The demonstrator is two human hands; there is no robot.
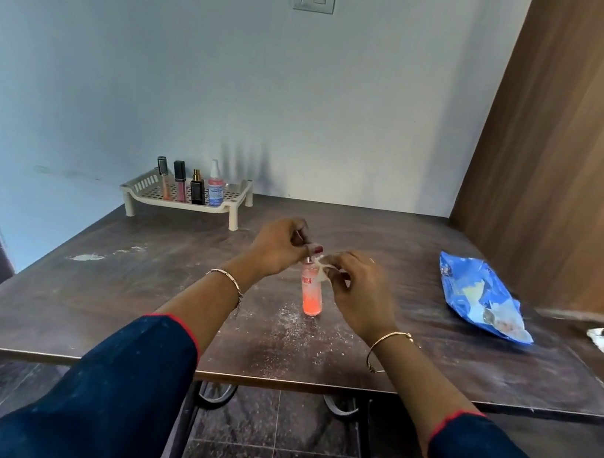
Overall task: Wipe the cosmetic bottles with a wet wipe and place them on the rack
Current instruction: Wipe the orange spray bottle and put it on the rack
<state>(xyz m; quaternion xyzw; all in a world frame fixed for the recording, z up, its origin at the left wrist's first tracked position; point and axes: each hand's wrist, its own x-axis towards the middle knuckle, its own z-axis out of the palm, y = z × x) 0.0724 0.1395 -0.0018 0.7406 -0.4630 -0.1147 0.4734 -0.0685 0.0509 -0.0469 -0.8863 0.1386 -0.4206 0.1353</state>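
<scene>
Our left hand [277, 248] pinches the pink bottle's [311, 292] top; our right hand [356, 289] curls, seemingly closed, around the wet wipe [320, 266] just right of it.

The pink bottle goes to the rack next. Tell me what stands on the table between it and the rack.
Nothing visible does. The pink bottle stands mid-table with both hands at its top, and the table between it and the rack at the far left is bare. The rack's right part is free; four bottles fill its left.

Dusty dark table [164, 310] — pink bottle [311, 292], cream rack [183, 204], blue wipe packet [477, 292], crumpled wipe [603, 341].
</scene>
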